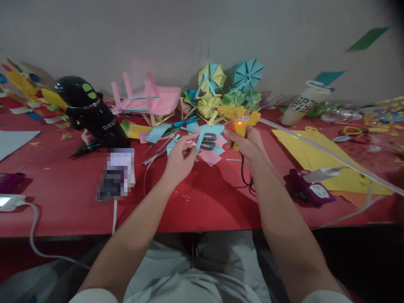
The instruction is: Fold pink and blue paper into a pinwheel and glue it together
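Observation:
Pinched upright in the fingers of my left hand (182,156) is a narrow light-blue paper strip (200,141). My right hand (248,143) grips a yellow hot glue gun (240,120) by its handle. An orange light glows on the gun's side, and a long clear glue stick (303,141) sticks out of its back toward the right. Behind the strip, scissors with dark handles (208,141) lie on scattered pink and blue paper scraps (211,157). The gun's nozzle points left, above the scraps and apart from the strip.
A pink paper table model (164,99) and folded paper umbrellas (249,75) stand along the wall. Left are a black bottle (94,113) and a blurred phone-like object (116,174). Right are a cup (304,103), yellow paper (328,160), a purple plug adapter (311,187) and red-yellow scissors (355,132).

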### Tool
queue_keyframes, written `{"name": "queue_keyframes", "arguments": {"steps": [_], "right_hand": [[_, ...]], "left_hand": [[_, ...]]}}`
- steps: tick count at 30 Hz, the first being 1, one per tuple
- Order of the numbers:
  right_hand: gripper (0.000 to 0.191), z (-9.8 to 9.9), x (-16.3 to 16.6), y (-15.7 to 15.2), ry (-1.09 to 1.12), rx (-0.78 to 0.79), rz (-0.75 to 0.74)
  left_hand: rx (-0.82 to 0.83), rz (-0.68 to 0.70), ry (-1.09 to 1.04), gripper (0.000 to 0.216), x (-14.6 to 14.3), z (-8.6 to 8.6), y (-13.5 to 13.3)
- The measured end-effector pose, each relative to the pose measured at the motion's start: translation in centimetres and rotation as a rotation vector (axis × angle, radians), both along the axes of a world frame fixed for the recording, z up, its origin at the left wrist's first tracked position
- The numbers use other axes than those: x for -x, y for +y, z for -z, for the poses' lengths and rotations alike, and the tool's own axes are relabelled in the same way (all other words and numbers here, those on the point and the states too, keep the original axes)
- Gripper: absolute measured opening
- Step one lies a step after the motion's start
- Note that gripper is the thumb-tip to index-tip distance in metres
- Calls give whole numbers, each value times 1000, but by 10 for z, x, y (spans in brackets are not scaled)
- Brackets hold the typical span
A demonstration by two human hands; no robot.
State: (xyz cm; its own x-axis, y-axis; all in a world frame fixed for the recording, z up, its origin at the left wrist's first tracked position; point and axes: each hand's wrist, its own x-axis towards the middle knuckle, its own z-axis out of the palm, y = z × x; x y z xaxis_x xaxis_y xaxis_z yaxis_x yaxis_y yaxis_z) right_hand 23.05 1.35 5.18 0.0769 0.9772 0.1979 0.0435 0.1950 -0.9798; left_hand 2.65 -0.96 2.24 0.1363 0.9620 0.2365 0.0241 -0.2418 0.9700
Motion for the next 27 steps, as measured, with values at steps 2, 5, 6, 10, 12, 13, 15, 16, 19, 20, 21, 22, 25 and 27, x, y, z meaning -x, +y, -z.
{"name": "queue_keyframes", "arguments": {"steps": [2,5,6,10,12,13,15,16,19,20,21,22,25,27], "right_hand": [[43,2,7,-1,39,34,-33],[45,4,22,-4,94,69,-93],[45,5,27,-5,114,68,-100],[45,11,39,-7,202,77,-66],[45,13,41,-5,235,99,-41],[45,14,41,-5,247,108,-37],[44,14,41,-4,260,120,-51],[43,14,40,-4,266,126,-61],[43,10,39,-5,283,167,-88],[43,9,38,-6,288,191,-104],[42,8,37,-7,291,216,-125],[42,6,36,-8,291,237,-153],[40,3,35,-12,275,265,-235],[40,3,35,-14,265,262,-267]], "left_hand": [[0,-2,11,29,0,2,1],[-96,-34,114,29,0,2,1],[-147,-41,161,28,0,2,1],[-225,-14,260,25,-1,2,0],[-218,7,263,26,-1,2,-1],[-222,17,264,27,-2,2,-2],[-244,43,264,30,-2,0,-4],[-254,59,266,33,-2,-1,-5],[-266,91,284,46,0,-5,-7],[-269,90,292,51,2,-6,-7],[-279,85,301,56,3,-7,-6],[-299,74,307,60,5,-7,-6],[-355,76,316,70,10,-5,-3],[-349,106,313,76,13,-5,-2]]}}
